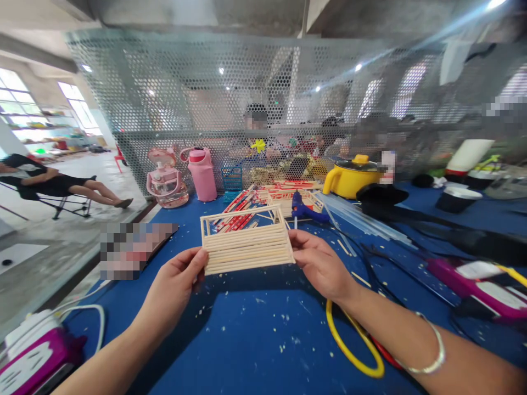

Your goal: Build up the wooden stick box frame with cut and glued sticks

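Note:
Between my hands, above the blue tabletop, is a small rectangular frame of thin wooden sticks (pixel 247 249). Parallel sticks fill its lower part, while the upper part is open. My left hand (pixel 179 280) pinches the left edge, thumb in front. At the right edge, my right hand (pixel 319 263) grips the same frame with fingers partly hidden. Just behind it stands a blue glue gun (pixel 307 208), nozzle down. Loose wooden sticks and red-and-white paper packets (pixel 236 213) lie in a pile beyond the frame.
Pink bottles (pixel 201 178) and a yellow pot (pixel 356 178) stand at the back before a perforated metal screen (pixel 185 109). Clear glue sticks (pixel 366 219), black cables and a yellow cable loop (pixel 356 351) lie rightward. Purple power strips (pixel 481 291) sit at the sides. A person reclines at left.

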### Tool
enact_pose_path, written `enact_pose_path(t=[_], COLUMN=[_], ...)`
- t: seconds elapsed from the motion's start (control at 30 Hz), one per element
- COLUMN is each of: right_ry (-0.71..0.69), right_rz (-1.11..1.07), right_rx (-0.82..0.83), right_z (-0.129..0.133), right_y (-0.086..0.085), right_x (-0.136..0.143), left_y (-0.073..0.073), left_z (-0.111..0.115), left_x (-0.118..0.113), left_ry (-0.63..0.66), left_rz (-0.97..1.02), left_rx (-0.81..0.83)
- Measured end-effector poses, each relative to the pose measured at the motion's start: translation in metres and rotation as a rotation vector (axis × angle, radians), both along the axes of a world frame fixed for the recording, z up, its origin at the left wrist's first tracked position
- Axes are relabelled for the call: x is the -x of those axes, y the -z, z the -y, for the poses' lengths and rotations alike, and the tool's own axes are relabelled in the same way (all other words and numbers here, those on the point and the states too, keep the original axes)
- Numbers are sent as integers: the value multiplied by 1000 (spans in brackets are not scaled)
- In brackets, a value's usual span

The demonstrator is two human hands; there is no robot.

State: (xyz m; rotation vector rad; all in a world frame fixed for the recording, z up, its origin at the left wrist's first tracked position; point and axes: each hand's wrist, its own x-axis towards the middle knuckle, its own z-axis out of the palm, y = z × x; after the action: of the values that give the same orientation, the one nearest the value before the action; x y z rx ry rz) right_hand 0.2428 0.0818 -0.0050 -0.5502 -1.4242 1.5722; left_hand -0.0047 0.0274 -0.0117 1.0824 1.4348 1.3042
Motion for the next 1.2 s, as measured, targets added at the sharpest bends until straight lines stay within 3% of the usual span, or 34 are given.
enact_pose_path(t=[0.17, 0.37, 0.67, 1.0, 1.1, 1.2], right_ry=[19, 172, 337, 392, 399, 432], right_rz=[26, 131, 320, 394, 417, 411], right_rx=[-31, -73, -336, -473, -525, -549], right_z=[-1, 2, 15, 20, 18, 16], right_y=[3, -4, -6, -15, -18, -18], right_x=[0, 2, -3, -3, -4, -4], left_y=[-1, 0, -3, -6, -6, -10], left_z=[0, 2, 6, 9, 6, 9], left_x=[0, -2, 2, 1, -1, -3], left_ry=[-44, 1, -53, -50, -17, -174], left_rz=[-18, -71, -215, -248, -152, -135], left_rx=[-3, 1, -58, -34, 10, -122])
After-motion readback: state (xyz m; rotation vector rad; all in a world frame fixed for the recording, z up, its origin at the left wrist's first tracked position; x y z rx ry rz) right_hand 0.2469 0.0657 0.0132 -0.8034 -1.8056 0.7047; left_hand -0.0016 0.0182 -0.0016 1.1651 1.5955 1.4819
